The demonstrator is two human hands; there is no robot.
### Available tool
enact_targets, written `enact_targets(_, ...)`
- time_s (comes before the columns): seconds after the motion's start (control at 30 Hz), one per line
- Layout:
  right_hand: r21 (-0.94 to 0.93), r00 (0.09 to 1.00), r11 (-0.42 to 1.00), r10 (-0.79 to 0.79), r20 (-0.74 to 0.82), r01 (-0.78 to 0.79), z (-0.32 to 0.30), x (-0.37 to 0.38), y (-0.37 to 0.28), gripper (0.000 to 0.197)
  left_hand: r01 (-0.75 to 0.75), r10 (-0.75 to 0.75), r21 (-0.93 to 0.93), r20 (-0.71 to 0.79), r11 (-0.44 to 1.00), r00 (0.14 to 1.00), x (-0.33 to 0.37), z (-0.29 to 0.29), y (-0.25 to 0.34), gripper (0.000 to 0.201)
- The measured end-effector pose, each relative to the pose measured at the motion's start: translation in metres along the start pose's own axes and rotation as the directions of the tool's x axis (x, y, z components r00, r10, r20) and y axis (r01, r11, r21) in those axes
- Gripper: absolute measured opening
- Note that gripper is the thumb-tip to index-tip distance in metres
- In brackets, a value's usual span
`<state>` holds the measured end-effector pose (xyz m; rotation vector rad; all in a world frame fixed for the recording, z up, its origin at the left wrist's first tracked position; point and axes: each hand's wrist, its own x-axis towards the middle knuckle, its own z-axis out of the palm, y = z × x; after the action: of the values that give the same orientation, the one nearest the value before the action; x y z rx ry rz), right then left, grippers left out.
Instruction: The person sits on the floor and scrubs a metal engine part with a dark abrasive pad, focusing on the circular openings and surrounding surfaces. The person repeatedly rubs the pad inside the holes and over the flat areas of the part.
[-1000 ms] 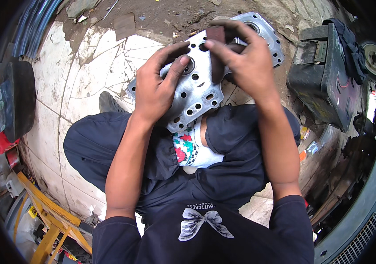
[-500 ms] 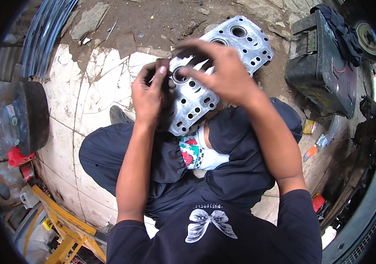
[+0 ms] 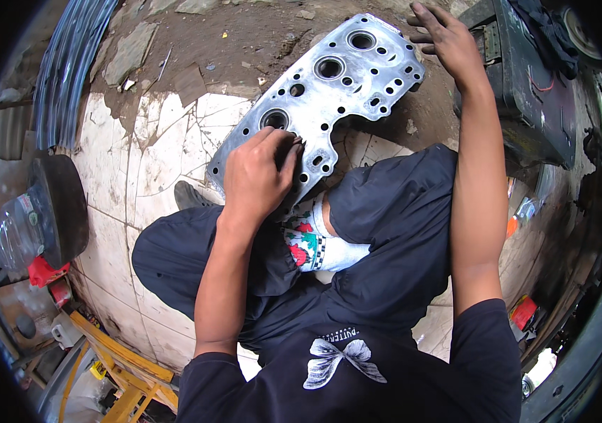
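Note:
A grey metal cylinder head (image 3: 315, 106) with round ports and several small bolt holes lies slantwise in front of my crossed legs. My left hand (image 3: 255, 173) is over its near left part, just below a round port, with the fingers curled and pressed together. Something small and dark shows at these fingertips, mostly hidden, and I cannot make out what it is. My right hand (image 3: 449, 42) is raised beyond the far right end of the cylinder head, apart from it. Its darkened fingers are spread and hold nothing visible.
A black toolbox (image 3: 526, 92) with dark cloth on it stands at the right. Cracked white tiles (image 3: 114, 176) meet bare dirt at the far side. On the left are bluish corrugated sheets (image 3: 68, 77), a black round tub (image 3: 61, 208) and a yellow frame (image 3: 121, 359).
My right hand has moved away from my left hand, out to the far right. My left hand has come down and nearer, onto the cylinder head, with its fingers curling downward.

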<state>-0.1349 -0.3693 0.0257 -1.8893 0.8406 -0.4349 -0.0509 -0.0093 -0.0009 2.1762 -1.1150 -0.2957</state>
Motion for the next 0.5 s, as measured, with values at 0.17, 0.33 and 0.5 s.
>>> enact_targets(0.17, -0.062, 0.999, 0.997, 0.036, -0.029, -0.038, 0.007, 0.0, -0.017, 0.053, -0.05, 0.052, 0.043, -0.033, 0.998, 0.998, 0.001, 0.005, -0.003, 0.017)
enact_targets(0.33, -0.036, 0.998, 0.999, -0.016, -0.055, 0.014, 0.008, -0.01, -0.022, 0.051, -0.066, 0.065, 0.079, 0.012, 0.995, 0.998, -0.001, 0.005, -0.008, 0.021)
enact_targets(0.5, -0.166, 0.992, 0.983, -0.088, -0.089, 0.073, 0.014, 0.015, 0.014, 0.053, -0.082, 0.083, 0.169, 0.004, 0.982, 0.997, 0.004, 0.009, -0.002, 0.022)
